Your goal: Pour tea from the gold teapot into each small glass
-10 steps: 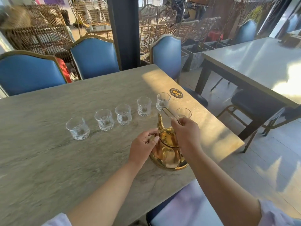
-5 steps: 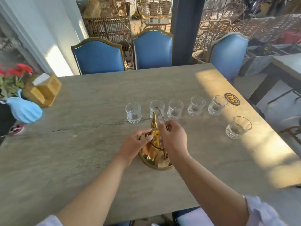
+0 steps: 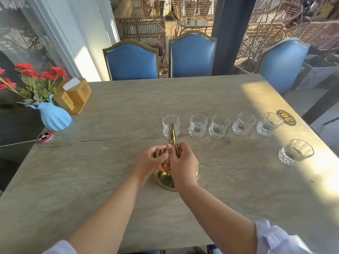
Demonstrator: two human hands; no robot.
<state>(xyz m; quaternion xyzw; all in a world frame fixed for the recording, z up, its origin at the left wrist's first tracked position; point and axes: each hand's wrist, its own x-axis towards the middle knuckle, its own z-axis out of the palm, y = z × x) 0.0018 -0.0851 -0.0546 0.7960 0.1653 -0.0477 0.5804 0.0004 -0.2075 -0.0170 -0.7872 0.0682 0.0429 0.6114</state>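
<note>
My right hand (image 3: pixel 180 165) is closed around the thin handle of the rounded gold metal teapot (image 3: pixel 166 178), and my left hand (image 3: pixel 149 159) is curled against the pot's upper left side, fingers pinched on something near the top that my own knuckles hide; it may be the lid, but I cannot tell. The teapot sits low over the grey stone-look table (image 3: pixel 91 180), close in front of me; whether its base touches the top or is just clear of it I cannot make out. Its long curved spout (image 3: pixel 172 132) points away from me, tip over the leftmost clear cut-glass tumbler (image 3: pixel 171 124).

Beyond my hands, that glass starts a row of five small glasses running to the right, the next one (image 3: pixel 198 125) just beside it. A sixth small glass (image 3: pixel 295 152) stands apart, nearer me on the sunlit right side. How much tea any glass holds is too faint to read.

Risks as I judge them: the spout is narrow and the glass mouth small, so a quick tilt could send tea over the rim onto the table. If my left fingers slip, whatever they steady could shift mid-pour. The neighbouring glasses stand close, so a sideways swing of the spout could knock one.

Far left stand a pale blue ribbed vase (image 3: pixel 55 116) of red flowers and a wooden napkin box (image 3: pixel 74 95).
</note>
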